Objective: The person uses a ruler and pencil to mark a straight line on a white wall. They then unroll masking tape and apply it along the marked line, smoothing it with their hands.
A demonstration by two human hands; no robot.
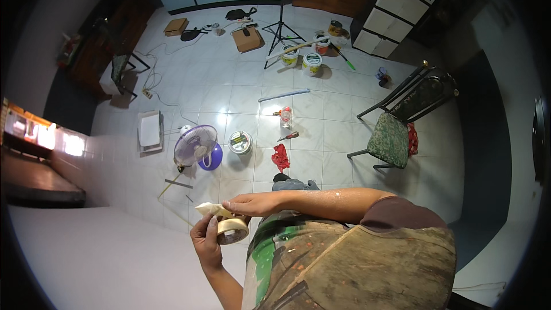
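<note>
My left hand holds a roll of cream masking tape at its left side, the thumb lying against the roll. Above the roll, a crumpled cream piece, which looks like tape or paper, lies between both hands. My right hand reaches in from the right, palm down, with its thumb tip on that piece. Its other fingers are partly hidden behind the roll. Both hands are close together in front of a paint-stained shirt, beside the pale wall at the lower left.
On the tiled floor stand a purple fan, a lidded tub, a clear bottle, a screwdriver, a red cloth and a paint tray. Farther off are paint buckets, a tripod and a chair. Cables cross the left side.
</note>
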